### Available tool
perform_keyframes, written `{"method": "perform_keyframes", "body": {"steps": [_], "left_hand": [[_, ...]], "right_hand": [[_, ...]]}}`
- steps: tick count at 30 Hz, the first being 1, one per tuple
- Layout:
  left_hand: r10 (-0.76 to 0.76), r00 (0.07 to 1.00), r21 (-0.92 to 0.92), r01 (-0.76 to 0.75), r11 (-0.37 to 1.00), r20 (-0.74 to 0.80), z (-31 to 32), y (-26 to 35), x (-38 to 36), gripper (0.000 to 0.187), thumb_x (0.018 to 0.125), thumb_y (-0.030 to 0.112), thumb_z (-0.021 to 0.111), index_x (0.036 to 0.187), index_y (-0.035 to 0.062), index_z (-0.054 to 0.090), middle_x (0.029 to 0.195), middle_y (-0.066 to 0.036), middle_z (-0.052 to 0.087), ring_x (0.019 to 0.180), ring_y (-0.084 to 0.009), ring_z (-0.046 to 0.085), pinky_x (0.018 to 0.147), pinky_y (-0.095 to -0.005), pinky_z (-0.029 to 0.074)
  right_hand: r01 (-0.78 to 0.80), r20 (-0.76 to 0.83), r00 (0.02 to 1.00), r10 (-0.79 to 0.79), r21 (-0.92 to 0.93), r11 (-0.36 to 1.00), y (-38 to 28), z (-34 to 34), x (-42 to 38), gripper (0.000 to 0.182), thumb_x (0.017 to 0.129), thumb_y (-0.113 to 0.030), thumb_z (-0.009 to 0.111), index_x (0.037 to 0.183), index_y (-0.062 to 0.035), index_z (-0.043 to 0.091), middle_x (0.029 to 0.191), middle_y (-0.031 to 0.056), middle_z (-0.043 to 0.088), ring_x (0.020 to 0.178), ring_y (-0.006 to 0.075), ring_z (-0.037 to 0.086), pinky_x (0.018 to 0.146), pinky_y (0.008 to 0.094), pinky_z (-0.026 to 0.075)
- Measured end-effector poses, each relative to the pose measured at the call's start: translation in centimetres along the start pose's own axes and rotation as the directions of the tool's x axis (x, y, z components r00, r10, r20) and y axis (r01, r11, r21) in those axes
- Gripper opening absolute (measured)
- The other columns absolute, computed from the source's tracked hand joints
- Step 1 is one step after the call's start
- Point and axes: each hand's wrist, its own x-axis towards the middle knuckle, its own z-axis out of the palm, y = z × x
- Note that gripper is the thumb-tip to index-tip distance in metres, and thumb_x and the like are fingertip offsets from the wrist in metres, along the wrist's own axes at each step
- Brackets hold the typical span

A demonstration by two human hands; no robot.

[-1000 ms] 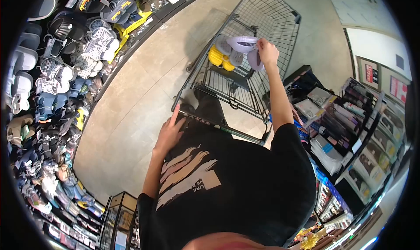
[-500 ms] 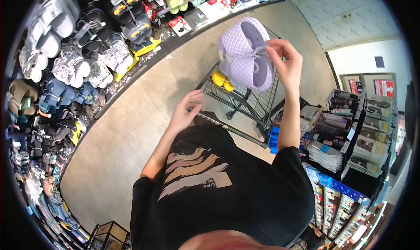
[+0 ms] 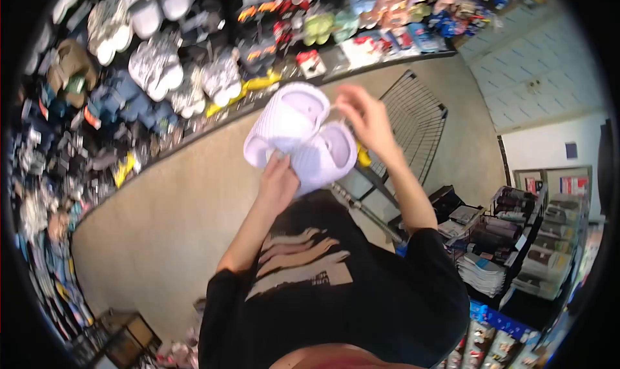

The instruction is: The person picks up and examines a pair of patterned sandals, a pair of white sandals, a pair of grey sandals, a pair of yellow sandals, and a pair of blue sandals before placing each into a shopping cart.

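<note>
A pair of lavender quilted slippers (image 3: 290,120) is held up in front of my body, above the floor and beside the cart. My left hand (image 3: 280,180) grips the slippers from below, with fingers closed at the gap between the two. At their upper right, my right hand (image 3: 365,114) has its fingers pinched at the clear hanger or strap that joins the pair; blur hides exactly what lies between the fingertips. Part of a yellow item (image 3: 363,156) shows behind the right slipper, in the cart.
A wire shopping cart (image 3: 416,127) stands ahead to the right. Racks of hanging slippers (image 3: 155,65) line the left and far side. On the right is a shelf unit with packaged goods (image 3: 481,275). A framed stand (image 3: 129,337) is at the lower left.
The slippers have moved left and down, toward my body. My left hand has risen and taken hold of them. My right hand has shifted left and down. The view has turned.
</note>
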Motion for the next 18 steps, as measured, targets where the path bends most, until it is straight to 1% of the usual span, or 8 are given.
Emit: {"method": "perform_keyframes", "body": {"steps": [1,3,5,8,10,11,13,18], "left_hand": [[0.002,0.999,0.014,-0.001,1.0,-0.053,-1.6,0.5,-0.8,0.044,0.103,0.008,0.051,0.145,0.0119,0.038,0.144,-0.012,0.051,0.136,-0.0276,0.047,0.117,-0.048,0.035],[0.055,0.989,-0.008,-0.057,0.998,-0.134,-3.2,1.4,-1.9,0.04,0.104,0.011,0.051,0.142,0.0119,0.04,0.141,-0.011,0.052,0.135,-0.027,0.047,0.116,-0.045,0.036],[0.12,0.98,-0.04,-0.128,0.991,-0.161,-4.4,2.1,-3.4,0.04,0.104,0.013,0.052,0.142,0.0118,0.041,0.139,-0.011,0.053,0.134,-0.027,0.048,0.115,-0.0443,0.037],[0.093,0.973,-0.169,-0.131,0.977,-0.213,-6.9,3.6,-5.1,0.041,0.103,0.02,0.056,0.14,0.0125,0.043,0.139,-0.011,0.054,0.133,-0.0264,0.049,0.112,-0.0433,0.039],[-0.028,0.969,-0.281,-0.043,0.959,-0.247,-8.9,4.2,-6.1,0.044,0.102,0.03,0.059,0.139,0.0115,0.045,0.14,-0.01,0.053,0.133,-0.0265,0.049,0.111,-0.0438,0.039],[-0.063,0.965,-0.299,-0.016,0.954,-0.253,-11.7,4.1,-6.5,0.048,0.102,0.035,0.058,0.141,0.0099,0.045,0.144,-0.011,0.051,0.135,-0.0278,0.047,0.113,-0.0447,0.037],[-0.075,0.971,-0.283,0.008,0.959,-0.227,-11.5,4.6,-7.2,0.057,0.102,0.044,0.054,0.145,0.0065,0.043,0.148,-0.013,0.048,0.139,-0.0302,0.044,0.117,-0.0463,0.032],[-0.067,0.98,-0.289,0.011,0.957,-0.186,-10.5,5.3,-7.4,0.069,0.103,0.053,0.048,0.149,0.0036,0.039,0.151,-0.014,0.047,0.142,-0.0312,0.04,0.121,-0.0474,0.026]], "right_hand": [[-0.015,0.009,1.0,0.017,-0.13,0.991,-0.5,0.4,-0.1,0.04,0.094,-0.012,0.067,0.132,-0.0041,0.057,0.115,0.0151,0.068,0.091,0.0283,0.069,0.084,0.0377,0.055],[-0.044,-0.037,0.999,0.039,-0.153,0.987,0.9,1.3,-0.8,0.041,0.096,-0.016,0.065,0.134,-0.0045,0.054,0.128,0.0161,0.062,0.101,0.0286,0.067,0.091,0.038,0.052],[-0.185,-0.071,0.982,0.176,-0.147,0.972,2.9,1.4,-2.3,0.035,0.099,-0.018,0.062,0.13,-0.0029,0.056,0.118,0.0186,0.066,0.094,0.0314,0.068,0.084,0.039,0.054],[-0.163,0.064,0.978,0.2,-0.364,0.917,9.2,3.2,-7.0,0.029,0.099,-0.025,0.062,0.116,-0.0019,0.06,0.098,0.0203,0.07,0.088,0.0381,0.069,0.075,0.0431,0.054],[-0.199,0.254,0.88,0.402,-0.571,0.797,12.9,4.6,-12.1,0.039,0.098,-0.04,0.06,0.11,-0.0035,0.061,0.097,0.0208,0.07,0.089,0.0403,0.069,0.074,0.0477,0.054],[-0.144,0.408,0.744,0.529,-0.675,0.723,13.6,5.0,-14.4,0.05,0.097,-0.052,0.054,0.11,-0.0047,0.062,0.096,0.0213,0.071,0.089,0.0407,0.069,0.076,0.0505,0.054],[-0.108,0.425,0.744,0.516,-0.685,0.72,17.2,7.2,-21.2,0.061,0.094,-0.063,0.051,0.113,-0.0064,0.063,0.093,0.0221,0.071,0.09,0.0431,0.069,0.079,0.0538,0.054],[-0.308,0.259,0.794,0.55,-0.608,0.732,15.6,10.0,-27.9,0.034,0.099,-0.036,0.057,0.113,-0.0063,0.049,0.09,0.02,0.068,0.08,0.0432,0.067,0.066,0.0517,0.054]]}}
